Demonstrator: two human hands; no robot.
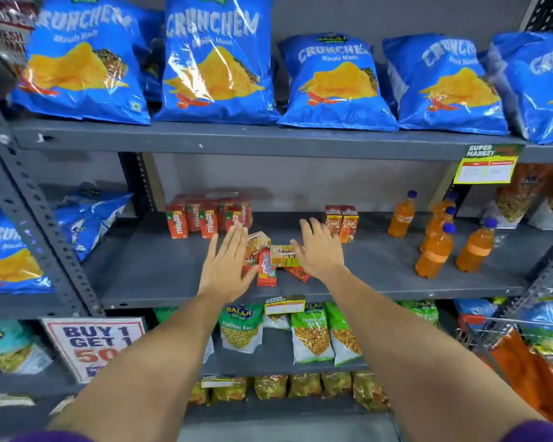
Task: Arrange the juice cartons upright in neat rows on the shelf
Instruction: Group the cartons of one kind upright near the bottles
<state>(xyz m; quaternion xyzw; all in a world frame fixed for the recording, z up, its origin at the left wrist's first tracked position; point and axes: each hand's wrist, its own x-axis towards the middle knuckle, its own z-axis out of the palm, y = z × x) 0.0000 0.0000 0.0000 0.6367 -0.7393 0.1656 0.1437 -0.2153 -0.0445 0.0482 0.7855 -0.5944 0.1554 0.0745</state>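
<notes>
On the grey middle shelf (160,269) a heap of small juice cartons (270,258) lies toppled, red and yellow, between my two hands. My left hand (225,266) is flat with fingers spread, just left of the heap. On the heap's right side, my right hand (318,250) is spread flat too. Neither hand holds anything. Behind the left hand, several red cartons (208,216) stand upright in a group. Two red and orange cartons (342,223) stand upright beyond the right hand.
Several orange drink bottles (438,247) stand at the shelf's right. Blue chip bags (214,59) fill the shelf above and more sit at the left (10,253). Green snack packs (310,333) hang below. A price tag (284,304) clips the shelf edge.
</notes>
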